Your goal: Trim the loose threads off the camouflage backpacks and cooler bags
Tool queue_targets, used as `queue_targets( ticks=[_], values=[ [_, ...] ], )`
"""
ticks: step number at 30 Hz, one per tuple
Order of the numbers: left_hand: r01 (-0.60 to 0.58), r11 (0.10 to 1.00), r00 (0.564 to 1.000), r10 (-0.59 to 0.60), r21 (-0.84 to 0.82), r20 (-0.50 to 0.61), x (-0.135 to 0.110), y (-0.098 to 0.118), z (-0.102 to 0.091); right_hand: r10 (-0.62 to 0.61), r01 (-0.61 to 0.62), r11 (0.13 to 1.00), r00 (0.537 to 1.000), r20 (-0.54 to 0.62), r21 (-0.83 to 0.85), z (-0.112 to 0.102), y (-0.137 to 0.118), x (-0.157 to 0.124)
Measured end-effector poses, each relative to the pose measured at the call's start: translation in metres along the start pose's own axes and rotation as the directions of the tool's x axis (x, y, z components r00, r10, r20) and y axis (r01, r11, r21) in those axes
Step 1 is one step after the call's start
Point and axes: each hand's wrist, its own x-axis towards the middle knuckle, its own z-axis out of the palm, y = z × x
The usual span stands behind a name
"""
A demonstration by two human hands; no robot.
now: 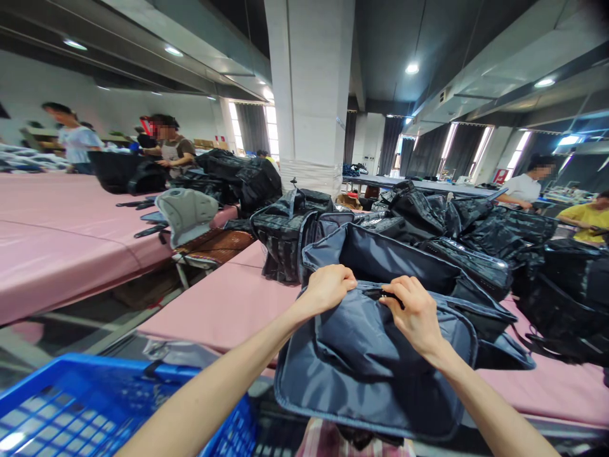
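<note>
An open backpack (375, 374) with grey-blue lining lies in front of me, its front panel folded down over the table edge. At the hinge of that panel, my left hand (332, 287) is closed in a pinch on the lining's seam. My right hand (415, 311) is a little to the right, thumb and fingers pinched on a small dark zipper pull (383, 294) with a metallic glint, by a dark gap in the lining. The fingers partly hide the pull. Behind the panel stands the bag's hollow main compartment (409, 254).
Black patterned backpacks (285, 235) crowd the pink table (223, 298) behind and to the right. A blue plastic basket (95, 381) stands low at left. Beyond it are a chair (188, 216) and another pink table (71, 235). A white pillar (311, 95) rises ahead; several people work farther off.
</note>
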Motion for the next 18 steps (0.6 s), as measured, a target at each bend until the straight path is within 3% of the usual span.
queue_targets(
  ticks=[5, 10, 18],
  values=[
    [-0.014, 1.0, 1.0, 0.014, -0.006, 0.002, 0.001, -0.001, 0.0, 0.052, -0.056, 0.995, 0.997, 0.049, 0.088, -0.005, 0.009, -0.002],
    [-0.023, 1.0, 1.0, 0.023, -0.014, -0.014, 0.003, -0.002, 0.001, 0.023, -0.023, 1.0, 0.999, 0.024, 0.017, -0.012, 0.013, -0.006],
    [-0.022, 1.0, 0.999, 0.022, 0.002, -0.029, 0.0, -0.004, 0.005, 0.03, -0.033, 0.998, 0.999, 0.045, 0.054, -0.003, 0.002, 0.001]
  ],
)
